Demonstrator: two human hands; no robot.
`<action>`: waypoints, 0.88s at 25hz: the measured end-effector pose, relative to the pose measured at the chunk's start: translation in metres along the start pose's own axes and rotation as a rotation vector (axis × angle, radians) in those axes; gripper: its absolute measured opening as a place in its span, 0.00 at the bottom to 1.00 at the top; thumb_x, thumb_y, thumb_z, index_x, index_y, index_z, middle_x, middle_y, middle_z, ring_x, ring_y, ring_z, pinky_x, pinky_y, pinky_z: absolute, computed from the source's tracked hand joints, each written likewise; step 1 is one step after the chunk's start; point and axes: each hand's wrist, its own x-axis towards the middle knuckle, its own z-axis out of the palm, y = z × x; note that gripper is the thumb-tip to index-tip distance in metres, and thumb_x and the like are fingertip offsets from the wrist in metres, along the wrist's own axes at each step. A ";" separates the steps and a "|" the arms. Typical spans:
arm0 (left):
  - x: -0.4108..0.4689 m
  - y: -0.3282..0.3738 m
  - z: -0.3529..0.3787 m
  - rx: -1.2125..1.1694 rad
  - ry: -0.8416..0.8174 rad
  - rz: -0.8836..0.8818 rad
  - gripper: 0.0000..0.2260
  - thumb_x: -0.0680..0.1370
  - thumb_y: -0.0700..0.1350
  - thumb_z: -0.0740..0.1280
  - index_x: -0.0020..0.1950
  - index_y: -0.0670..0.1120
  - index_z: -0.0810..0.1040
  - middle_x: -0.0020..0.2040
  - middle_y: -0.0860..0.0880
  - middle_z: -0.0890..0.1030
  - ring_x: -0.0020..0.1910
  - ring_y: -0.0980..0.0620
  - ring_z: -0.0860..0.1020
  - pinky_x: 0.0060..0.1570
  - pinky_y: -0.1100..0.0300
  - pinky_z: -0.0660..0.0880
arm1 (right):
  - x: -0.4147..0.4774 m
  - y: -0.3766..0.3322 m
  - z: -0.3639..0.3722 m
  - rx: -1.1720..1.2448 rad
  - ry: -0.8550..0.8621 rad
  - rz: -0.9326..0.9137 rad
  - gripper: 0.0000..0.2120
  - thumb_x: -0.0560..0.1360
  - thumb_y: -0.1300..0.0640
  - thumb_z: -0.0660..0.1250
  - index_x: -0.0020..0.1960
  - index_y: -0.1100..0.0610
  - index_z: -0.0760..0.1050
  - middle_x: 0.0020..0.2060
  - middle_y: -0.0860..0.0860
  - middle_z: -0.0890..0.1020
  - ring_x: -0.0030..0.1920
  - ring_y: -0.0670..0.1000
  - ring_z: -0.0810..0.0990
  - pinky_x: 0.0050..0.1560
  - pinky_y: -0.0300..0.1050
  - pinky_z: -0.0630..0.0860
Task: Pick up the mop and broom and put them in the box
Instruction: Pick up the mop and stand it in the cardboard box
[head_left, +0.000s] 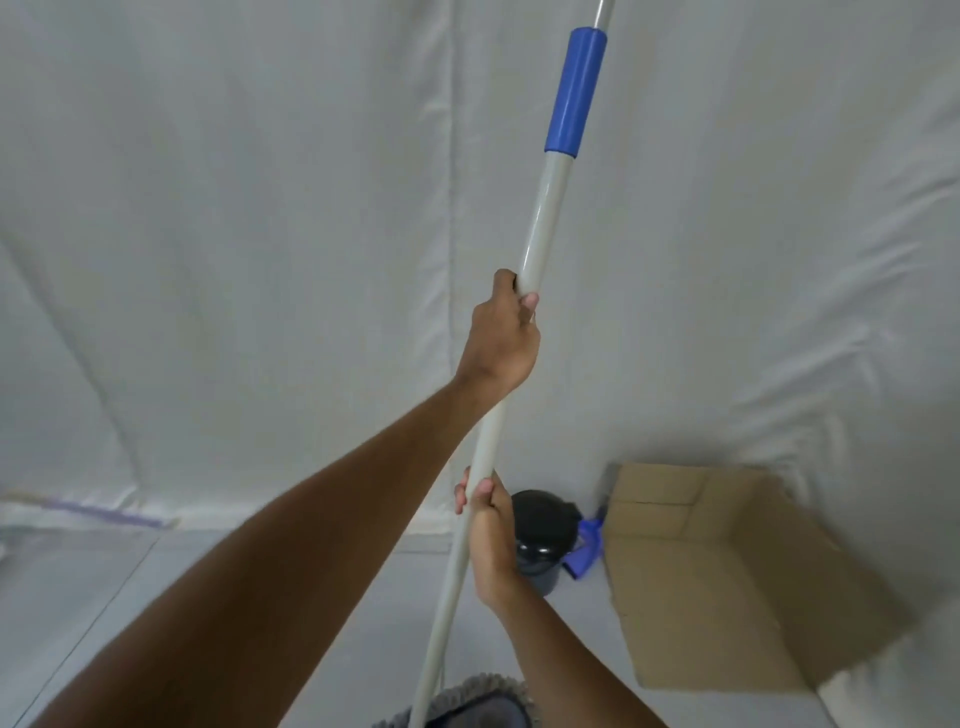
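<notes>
I hold the mop nearly upright, its grey-white pole with a blue grip sleeve running from the bottom middle to the top edge. My left hand is wrapped round the pole at mid height. Lower down, my right hand grips the same pole. The grey fringed mop head shows at the bottom edge between my arms. The brown cardboard box stands on the floor at the lower right, against the white sheet wall. No broom is recognisable; only a blue plastic piece shows beside the box.
A black bin stands on the grey floor just left of the box, behind my right hand. White fabric sheeting covers the walls all round. A faint purple strip runs along the floor edge at the left.
</notes>
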 end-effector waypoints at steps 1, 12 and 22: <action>0.005 0.012 0.017 -0.014 -0.025 0.020 0.05 0.83 0.45 0.54 0.51 0.44 0.65 0.40 0.44 0.75 0.35 0.47 0.76 0.34 0.48 0.78 | 0.005 -0.009 -0.017 0.021 0.022 -0.006 0.15 0.84 0.55 0.51 0.46 0.50 0.74 0.33 0.47 0.74 0.39 0.48 0.72 0.52 0.44 0.71; 0.127 0.011 0.190 -0.245 -0.235 0.117 0.09 0.83 0.42 0.57 0.52 0.38 0.73 0.40 0.47 0.79 0.35 0.52 0.79 0.40 0.58 0.78 | 0.162 -0.020 -0.192 0.021 0.210 -0.048 0.14 0.84 0.53 0.51 0.52 0.57 0.74 0.34 0.48 0.75 0.39 0.48 0.73 0.49 0.41 0.71; 0.219 -0.022 0.384 -0.302 -0.396 0.099 0.07 0.82 0.40 0.57 0.54 0.40 0.74 0.39 0.47 0.80 0.36 0.54 0.80 0.41 0.66 0.79 | 0.278 -0.018 -0.370 -0.221 0.298 0.061 0.15 0.85 0.57 0.49 0.45 0.56 0.71 0.41 0.54 0.73 0.43 0.52 0.72 0.47 0.43 0.69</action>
